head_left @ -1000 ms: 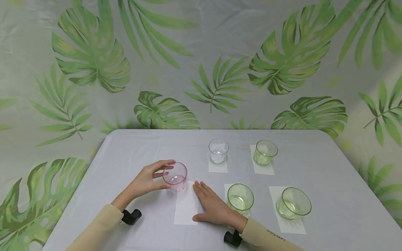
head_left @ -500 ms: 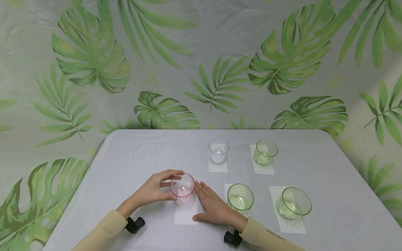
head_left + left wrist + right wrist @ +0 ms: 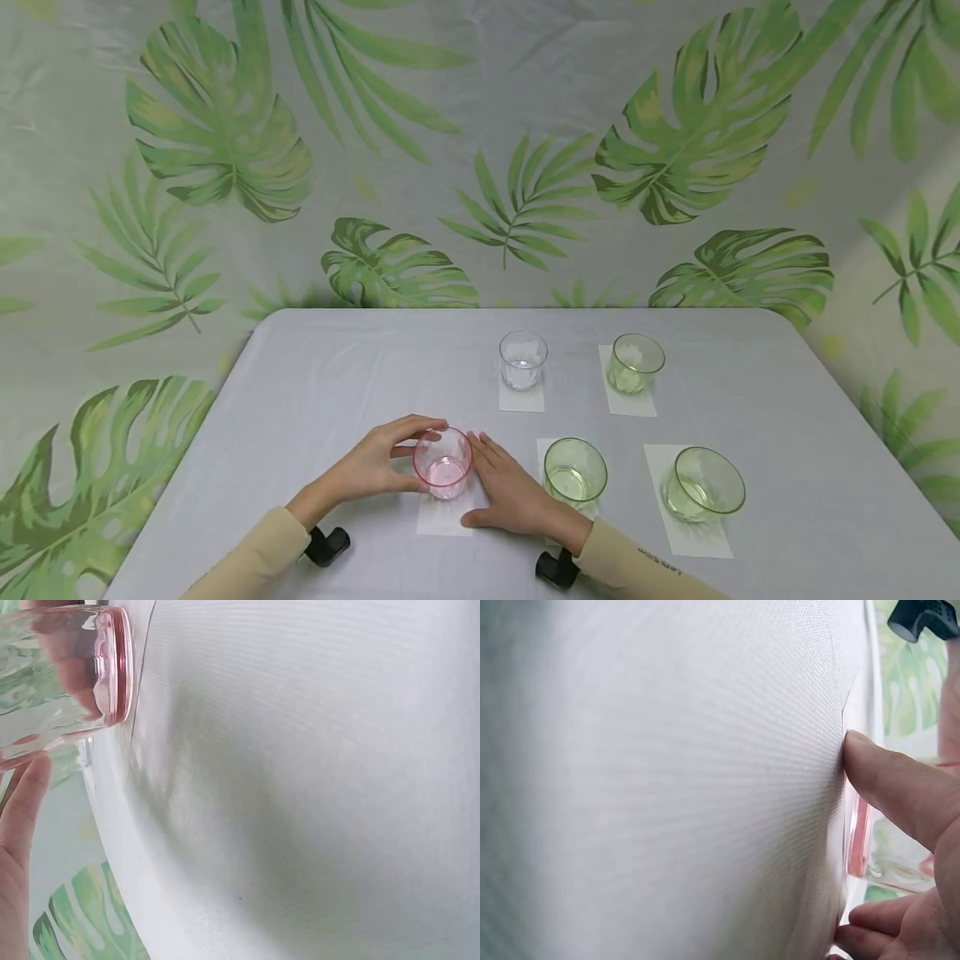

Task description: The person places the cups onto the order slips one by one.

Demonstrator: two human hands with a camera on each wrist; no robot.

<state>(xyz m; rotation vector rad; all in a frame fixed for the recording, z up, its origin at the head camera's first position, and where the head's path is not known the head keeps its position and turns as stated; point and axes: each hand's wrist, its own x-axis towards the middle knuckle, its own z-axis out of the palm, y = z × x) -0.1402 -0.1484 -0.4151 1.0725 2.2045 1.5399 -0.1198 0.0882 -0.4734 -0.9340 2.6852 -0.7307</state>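
My left hand (image 3: 382,462) grips a pink glass (image 3: 444,467) by its side, thumb near and fingers on the far side. The glass is upright over a white paper slip (image 3: 435,521); in the left wrist view the pink glass (image 3: 112,667) has its base at or very near the paper. Flat on the slip's right edge, my right hand (image 3: 510,492) presses with straight fingers, their tips close beside the glass. In the right wrist view the thumb of the right hand (image 3: 900,787) touches the paper, with the pink glass (image 3: 859,840) behind it.
Right of my right hand, a green glass (image 3: 574,471) stands on a paper slip, partly hidden by the wrist. Another green glass (image 3: 703,485) is farther right. Behind them stand a clear glass (image 3: 522,361) and a third green glass (image 3: 635,364), each on paper.
My left hand has carried the pink glass right and toward me, from the slip's far left corner to over its far half. The right hand has stayed put.
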